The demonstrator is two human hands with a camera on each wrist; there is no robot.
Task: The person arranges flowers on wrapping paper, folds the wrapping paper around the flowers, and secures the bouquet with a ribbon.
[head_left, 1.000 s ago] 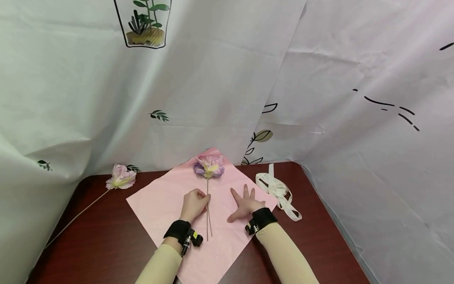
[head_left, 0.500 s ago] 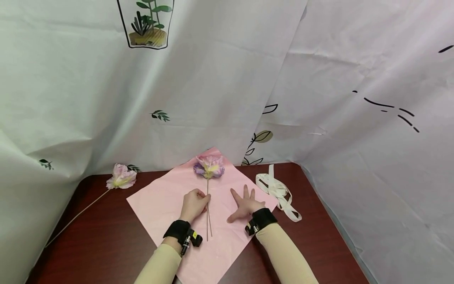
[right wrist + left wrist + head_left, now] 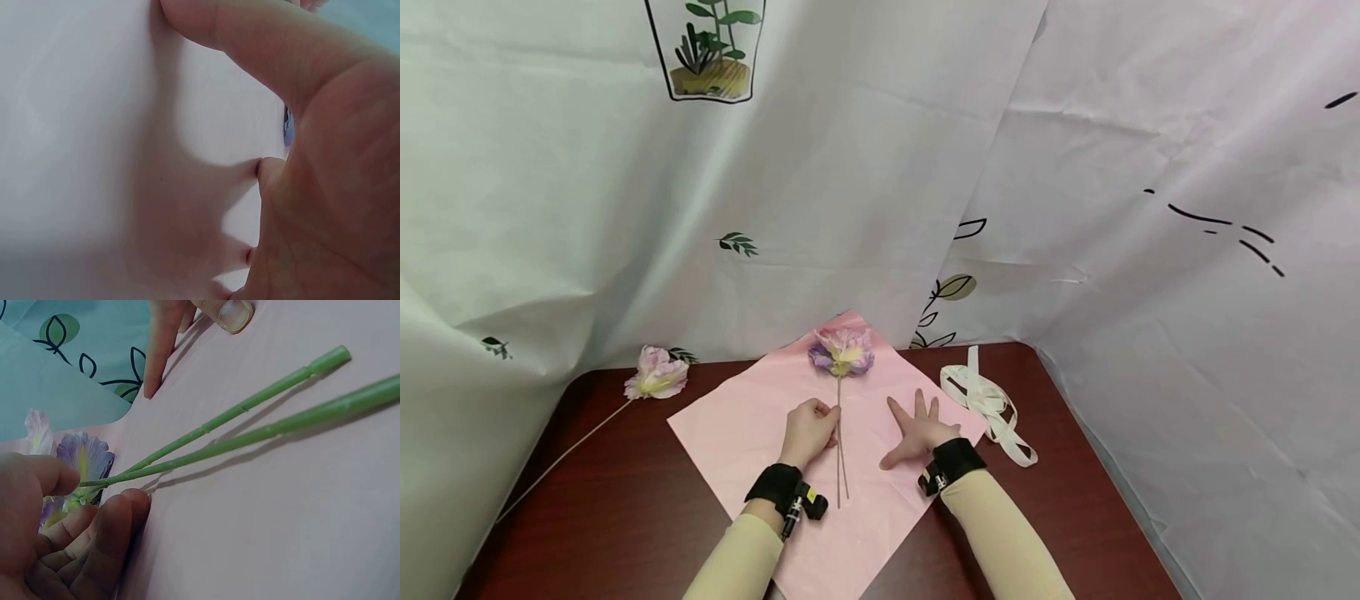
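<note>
Two artificial flowers (image 3: 844,352), pink and purple blossoms close together, lie on a pink sheet of wrapping paper (image 3: 745,421). Their thin green stems (image 3: 250,400) cross and spread apart toward the person. My left hand (image 3: 808,432) holds the stems about midway, its thumb against them and its fingers curled, as the left wrist view shows. To the right, my right hand (image 3: 917,435) rests on the paper with fingers spread, fingertips touching the sheet. In the right wrist view its palm (image 3: 337,181) hovers over the paper, with no object under it.
Another pink flower (image 3: 657,375) with a long stem lies at the table's left edge. A loose coil of white ribbon (image 3: 988,400) sits right of the paper. A printed white curtain (image 3: 850,167) stands behind the dark red table (image 3: 617,500).
My left hand has shifted very slightly to the left, its thumb tip now less far over the stems. My right hand and the flowers stay where they were.
</note>
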